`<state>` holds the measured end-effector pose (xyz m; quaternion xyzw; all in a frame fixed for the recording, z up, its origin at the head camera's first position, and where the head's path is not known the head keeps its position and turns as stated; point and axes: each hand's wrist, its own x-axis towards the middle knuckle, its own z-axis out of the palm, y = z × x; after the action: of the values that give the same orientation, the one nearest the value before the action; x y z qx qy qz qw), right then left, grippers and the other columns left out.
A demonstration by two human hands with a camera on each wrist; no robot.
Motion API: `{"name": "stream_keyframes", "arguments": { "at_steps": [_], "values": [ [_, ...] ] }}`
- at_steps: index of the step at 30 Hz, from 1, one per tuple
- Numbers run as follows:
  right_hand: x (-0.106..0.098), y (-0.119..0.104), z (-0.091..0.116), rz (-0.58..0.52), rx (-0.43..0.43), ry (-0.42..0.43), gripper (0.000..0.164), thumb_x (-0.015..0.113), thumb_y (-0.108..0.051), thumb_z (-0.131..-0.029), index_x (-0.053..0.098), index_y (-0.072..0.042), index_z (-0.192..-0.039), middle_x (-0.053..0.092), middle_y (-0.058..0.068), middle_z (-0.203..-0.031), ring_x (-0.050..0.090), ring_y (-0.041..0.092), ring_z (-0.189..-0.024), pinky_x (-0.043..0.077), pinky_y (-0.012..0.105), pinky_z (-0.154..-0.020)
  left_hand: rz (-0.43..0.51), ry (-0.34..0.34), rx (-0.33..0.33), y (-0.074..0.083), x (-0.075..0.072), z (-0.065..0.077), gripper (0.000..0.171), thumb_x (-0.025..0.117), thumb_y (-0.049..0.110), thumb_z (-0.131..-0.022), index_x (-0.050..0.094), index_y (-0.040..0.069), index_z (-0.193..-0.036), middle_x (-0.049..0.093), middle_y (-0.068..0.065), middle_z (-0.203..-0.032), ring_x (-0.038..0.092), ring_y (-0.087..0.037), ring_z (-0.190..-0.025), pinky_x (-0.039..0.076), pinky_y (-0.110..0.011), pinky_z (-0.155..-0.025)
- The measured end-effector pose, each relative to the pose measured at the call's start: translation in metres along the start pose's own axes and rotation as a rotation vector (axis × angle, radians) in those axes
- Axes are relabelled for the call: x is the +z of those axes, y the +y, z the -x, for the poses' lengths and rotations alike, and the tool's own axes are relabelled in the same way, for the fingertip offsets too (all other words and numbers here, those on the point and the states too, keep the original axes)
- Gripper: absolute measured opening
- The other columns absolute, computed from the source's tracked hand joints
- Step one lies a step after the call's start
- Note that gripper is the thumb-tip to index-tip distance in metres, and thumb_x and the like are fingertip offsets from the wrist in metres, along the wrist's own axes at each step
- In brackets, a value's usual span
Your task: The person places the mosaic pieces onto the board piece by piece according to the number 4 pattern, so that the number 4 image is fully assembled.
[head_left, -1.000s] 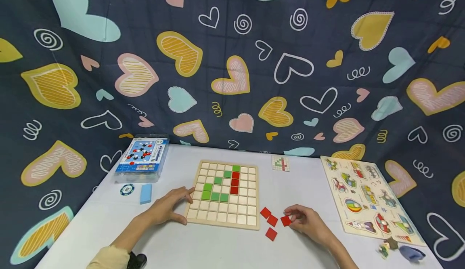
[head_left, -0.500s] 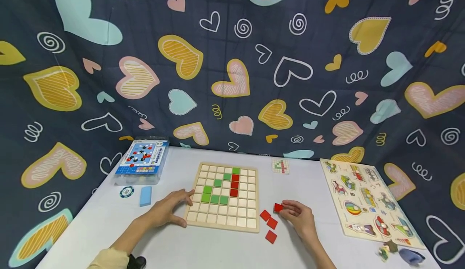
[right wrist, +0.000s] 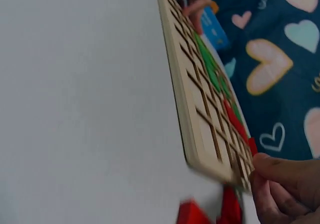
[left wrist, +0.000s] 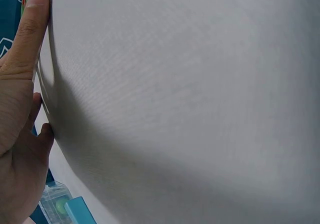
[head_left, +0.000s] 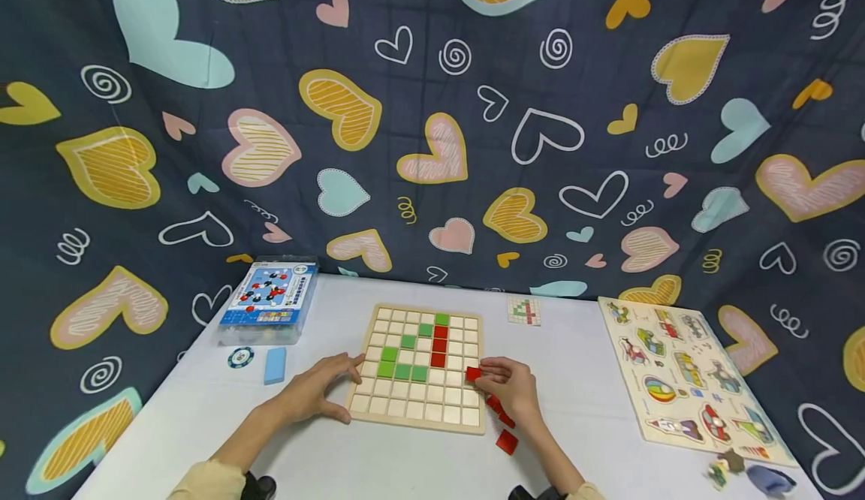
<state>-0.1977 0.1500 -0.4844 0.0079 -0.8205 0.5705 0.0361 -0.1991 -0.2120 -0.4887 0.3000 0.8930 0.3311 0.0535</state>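
Observation:
A wooden grid board (head_left: 419, 424) lies on the white table, with several green tiles (head_left: 389, 353) in a stepped outline and a short column of red tiles (head_left: 439, 345) set in its cells. My left hand (head_left: 314, 389) rests along the board's left edge, thumb near the front corner and fingertips higher up. Between thumb and fingers, my right hand (head_left: 510, 389) pinches a red square tile (head_left: 472, 374) over the board's right side. Below that hand lie more loose red tiles (head_left: 507, 441), some partly hidden by it. The right wrist view shows the pinched tile (right wrist: 253, 145) edge-on.
Behind the board is a small pattern card (head_left: 524, 310). To the left are a clear plastic box (head_left: 266, 301), a round chip (head_left: 240, 356) and a blue block (head_left: 275, 365). A picture puzzle board (head_left: 627, 329) lies at right, with loose pieces (head_left: 770, 479) near its front corner.
My right hand has picked a red tile up from the table and carried it left to the board's right side. My left hand stays at the board's edge.

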Motion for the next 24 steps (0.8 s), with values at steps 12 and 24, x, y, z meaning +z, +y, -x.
{"name": "stream_keyframes", "arguments": {
  "at_steps": [12, 24],
  "values": [
    [0.033, -0.008, -0.009, 0.094, -0.147, -0.091, 0.028, 0.077, 0.011, -0.070, 0.068, 0.009, -0.096, 0.071, 0.017, -0.088, 0.069, 0.023, -0.074, 0.057, 0.022, -0.064, -0.014, -0.004, -0.005, -0.001, 0.000, -0.001, 0.049, 0.080, 0.040, -0.065, 0.055, 0.023, -0.104, 0.043, -0.014, -0.147, 0.033, -0.049, -0.132, 0.032, -0.071, -0.098],
    [0.042, -0.014, -0.010, 0.087, -0.170, -0.134, 0.029, 0.078, 0.008, -0.072, 0.066, 0.008, -0.099, 0.071, 0.018, -0.090, 0.069, 0.021, -0.074, 0.057, 0.021, -0.065, -0.015, -0.008, -0.012, 0.000, 0.000, -0.002, 0.049, 0.081, 0.039, -0.066, 0.055, 0.022, -0.104, 0.042, -0.015, -0.147, 0.033, -0.048, -0.133, 0.032, -0.071, -0.098]
  ]
}}
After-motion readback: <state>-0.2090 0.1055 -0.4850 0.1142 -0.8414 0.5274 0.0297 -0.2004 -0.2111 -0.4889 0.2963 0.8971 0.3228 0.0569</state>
